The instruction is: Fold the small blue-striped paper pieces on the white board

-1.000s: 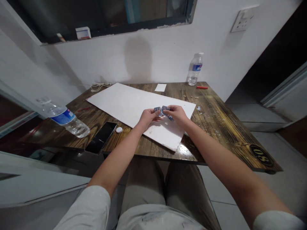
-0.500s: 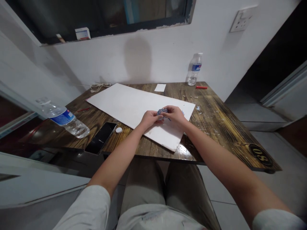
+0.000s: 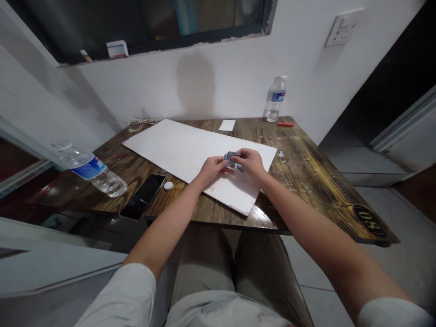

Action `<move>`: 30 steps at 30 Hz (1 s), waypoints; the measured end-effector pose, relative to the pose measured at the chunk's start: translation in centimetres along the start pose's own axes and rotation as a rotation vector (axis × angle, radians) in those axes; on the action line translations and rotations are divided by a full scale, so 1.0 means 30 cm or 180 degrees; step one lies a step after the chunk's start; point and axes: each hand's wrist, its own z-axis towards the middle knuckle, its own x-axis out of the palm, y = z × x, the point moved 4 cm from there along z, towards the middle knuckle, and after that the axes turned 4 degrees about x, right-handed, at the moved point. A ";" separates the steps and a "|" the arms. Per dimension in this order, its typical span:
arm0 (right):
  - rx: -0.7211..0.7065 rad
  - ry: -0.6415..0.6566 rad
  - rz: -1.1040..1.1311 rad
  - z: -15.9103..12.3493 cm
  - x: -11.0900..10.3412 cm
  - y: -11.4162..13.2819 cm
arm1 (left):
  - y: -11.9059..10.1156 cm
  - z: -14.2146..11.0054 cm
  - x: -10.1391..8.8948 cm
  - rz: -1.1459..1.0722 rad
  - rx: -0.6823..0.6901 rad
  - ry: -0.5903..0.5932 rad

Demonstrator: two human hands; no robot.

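Between my two hands is a small blue-grey piece with a gridded, block-like pattern [image 3: 231,157], too small to name exactly. My left hand [image 3: 213,169] pinches its left side, fingers closed. On the other side, the thumb and fingers of my right hand [image 3: 251,162] grip it and hide part of it. Both hands are over the right part of a white board [image 3: 190,146]. Some small blue bits [image 3: 240,168] show just below the right hand's fingers; whether they join the held piece I cannot tell.
A clear bottle [image 3: 98,175] lies tilted at the left, near a black phone [image 3: 143,196] and a white cap [image 3: 168,185]. Another bottle [image 3: 276,100] stands by the wall beside a red stick-like thing [image 3: 285,125]. A snowflake-shaped piece [image 3: 281,154] and scraps lie right of the board.
The held piece has been turned a little, so more of its gridded face shows. The fingers of my right hand have shifted slightly; both hands keep their place over the board.
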 end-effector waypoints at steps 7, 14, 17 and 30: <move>0.0014 -0.0095 0.0029 0.012 -0.005 -0.008 | -0.004 -0.007 -0.006 0.0113 0.0039 -0.0040; -0.0077 -0.0853 0.0595 0.064 -0.098 -0.020 | -0.002 0.003 -0.017 0.0046 0.0083 -0.0300; -0.0148 -0.0902 0.0687 0.070 -0.122 -0.007 | -0.003 0.007 -0.030 0.0050 0.0101 -0.0550; -0.0945 0.0949 -0.1890 -0.002 -0.017 0.066 | -0.026 0.007 -0.096 0.0268 0.0501 -0.1471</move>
